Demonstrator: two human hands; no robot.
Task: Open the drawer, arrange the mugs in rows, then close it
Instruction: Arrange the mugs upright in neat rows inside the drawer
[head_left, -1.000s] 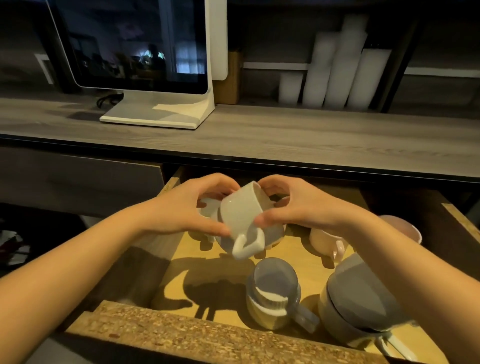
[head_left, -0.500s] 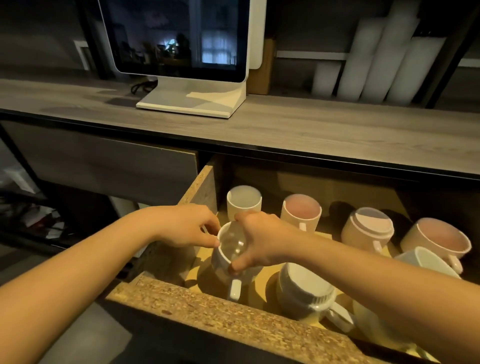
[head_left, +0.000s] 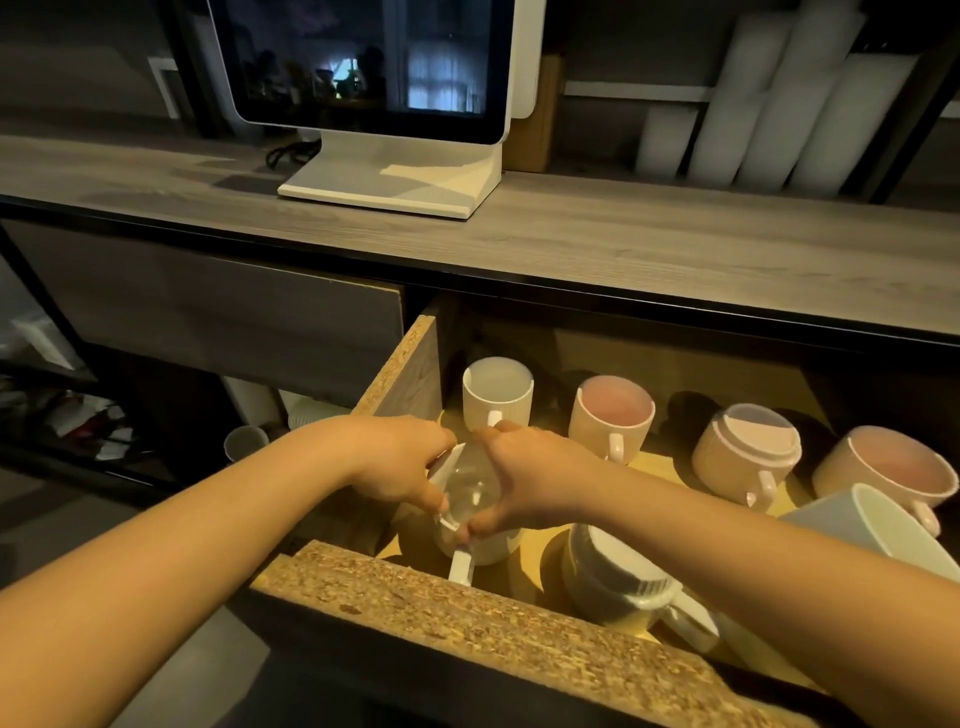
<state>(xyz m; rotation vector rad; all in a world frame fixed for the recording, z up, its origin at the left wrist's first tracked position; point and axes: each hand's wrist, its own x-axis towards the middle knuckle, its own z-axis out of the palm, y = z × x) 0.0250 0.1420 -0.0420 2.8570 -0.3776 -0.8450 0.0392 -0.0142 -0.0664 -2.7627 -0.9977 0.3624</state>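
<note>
The wooden drawer (head_left: 467, 603) stands pulled out below the counter. My left hand (head_left: 395, 465) and my right hand (head_left: 524, 480) both grip the rim of a white mug (head_left: 475, 519) that sits upright in the drawer's front left corner, handle toward me. Behind it a back row holds a white mug (head_left: 497, 392), a pink mug (head_left: 610, 418), an upside-down ribbed mug (head_left: 745, 454) and a wide pink mug (head_left: 893, 475). An upside-down white mug (head_left: 618, 577) and a tilted pale blue mug (head_left: 883, 530) lie at the front right, under my right forearm.
A grey wooden counter (head_left: 623, 239) overhangs the drawer's back. On it stand a white monitor (head_left: 374, 67) and stacks of white cups (head_left: 769, 98). A shut drawer front (head_left: 208, 312) lies to the left, with clutter on a low shelf (head_left: 78, 415).
The white mug went from tilted in the air between my hands down to the drawer floor at the front left, now upright. My view swung left.
</note>
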